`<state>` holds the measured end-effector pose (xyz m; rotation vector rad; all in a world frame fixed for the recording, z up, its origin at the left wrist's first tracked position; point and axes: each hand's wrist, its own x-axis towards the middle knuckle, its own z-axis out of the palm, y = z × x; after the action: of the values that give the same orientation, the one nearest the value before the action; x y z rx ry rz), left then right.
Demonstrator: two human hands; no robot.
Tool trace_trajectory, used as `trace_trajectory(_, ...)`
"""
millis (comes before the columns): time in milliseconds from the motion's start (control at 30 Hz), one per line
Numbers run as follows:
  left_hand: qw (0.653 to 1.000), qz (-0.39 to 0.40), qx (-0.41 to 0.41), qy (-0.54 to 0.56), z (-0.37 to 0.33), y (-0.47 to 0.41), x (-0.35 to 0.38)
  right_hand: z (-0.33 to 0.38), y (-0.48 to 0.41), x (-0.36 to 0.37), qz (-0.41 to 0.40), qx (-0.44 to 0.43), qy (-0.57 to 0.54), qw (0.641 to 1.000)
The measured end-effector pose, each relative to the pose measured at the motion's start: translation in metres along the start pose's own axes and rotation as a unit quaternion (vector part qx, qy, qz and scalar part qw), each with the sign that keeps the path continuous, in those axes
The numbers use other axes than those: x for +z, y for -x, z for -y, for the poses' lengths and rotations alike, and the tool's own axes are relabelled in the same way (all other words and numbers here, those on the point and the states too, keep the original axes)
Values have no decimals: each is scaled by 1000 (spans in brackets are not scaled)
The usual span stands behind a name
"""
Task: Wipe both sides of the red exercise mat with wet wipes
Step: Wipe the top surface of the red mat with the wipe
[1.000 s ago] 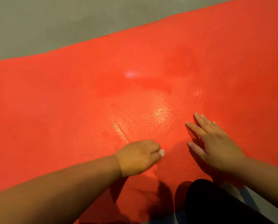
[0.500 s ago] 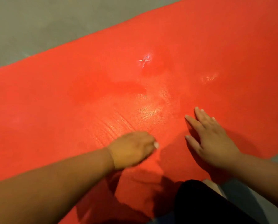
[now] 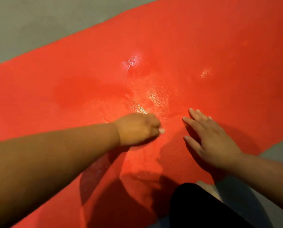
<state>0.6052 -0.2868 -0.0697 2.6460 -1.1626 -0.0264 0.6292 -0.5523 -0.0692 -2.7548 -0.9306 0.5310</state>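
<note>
The red exercise mat (image 3: pixel 203 46) lies flat on the floor and fills most of the view. My left hand (image 3: pixel 137 129) is closed in a fist on a wet wipe (image 3: pixel 162 130), of which only a small white bit shows at the fingers, pressed on the mat near its near edge. My right hand (image 3: pixel 209 140) rests flat on the mat just to the right, fingers spread, holding nothing. Wet shiny streaks (image 3: pixel 155 94) glisten on the mat beyond both hands.
Grey floor (image 3: pixel 30 27) shows beyond the mat's far edge at the upper left and along the near right edge (image 3: pixel 279 148). My dark-clothed knee (image 3: pixel 200 206) is at the bottom, at the mat's near edge.
My left hand has slid the wipe a little to the right and away across the mat. The view has shifted, and my right hand has stayed flat in place.
</note>
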Motion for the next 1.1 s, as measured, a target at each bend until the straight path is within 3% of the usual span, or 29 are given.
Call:
trace_trajectory(67, 988, -26, -140, -59, 43, -15, -12, -5, 2, -2, -3, -1, 12, 1000)
trace_trajectory(133, 954, -45, -292, -47, 56, -21, -14, -6, 2, -2, -7, 3, 18, 1000)
trace_trajectory(167, 944, -57, -325, -32, 47, -24, -9, -5, 1, -1, -8, 8, 14, 1000)
trace_trajectory(233, 956, -57, -287, -4, 6, -28, 3, -3, 1, 1, -15, 14, 0, 1000)
trace_trajectory(333, 991, -18, -69, 112, -44, -18, 16, -3, 2, 2, -15, 19, 5, 1000)
trace_trajectory(400, 993, 38, 30, 111, -30, -22, 12, -7, 2, 1, -6, 7, 18, 1000)
trace_trajectory(467, 999, 14, -5, 43, 0, -38, 5, -9, 2, 0, 5, 2, 18, 1000)
trace_trajectory(567, 967, -23, -254, -28, 49, -54, -7, -8, 2, -2, 8, 2, 17, 1000)
trace_trajectory(633, 940, -46, -337, -7, 39, -55, -6, -7, 2, -1, 10, 5, 15, 1000)
trace_trajectory(700, 957, -41, -285, 21, -3, -47, 2, -6, 3, 1, 7, 12, 15, 1000)
trace_trajectory(767, 983, -22, -164, 75, -40, -28, 8, -5, 3, 3, 1, 19, 13, 1000)
trace_trajectory(833, 995, 15, -81, 61, -27, -12, 4, 0, 1, 2, -2, 20, 8, 1000)
trace_trajectory(867, 996, 11, -86, 23, -7, -7, 0, 3, -1, 1, -3, 15, 6, 1000)
trace_trajectory(933, 977, -28, -210, -29, 41, -1, -14, 10, -10, -2, -6, -5, 16, 1000)
trace_trajectory(1000, 928, -59, -364, -50, 81, 6, -25, 18, -24, -8, 0, -25, 31, 999)
trace_trajectory(1067, 892, -93, -440, -36, 84, 11, -26, 26, -41, -12, 14, -30, 36, 999)
trace_trajectory(1100, 893, -94, -437, -43, 73, 13, -23, 30, -49, -14, 15, -29, 34, 999)
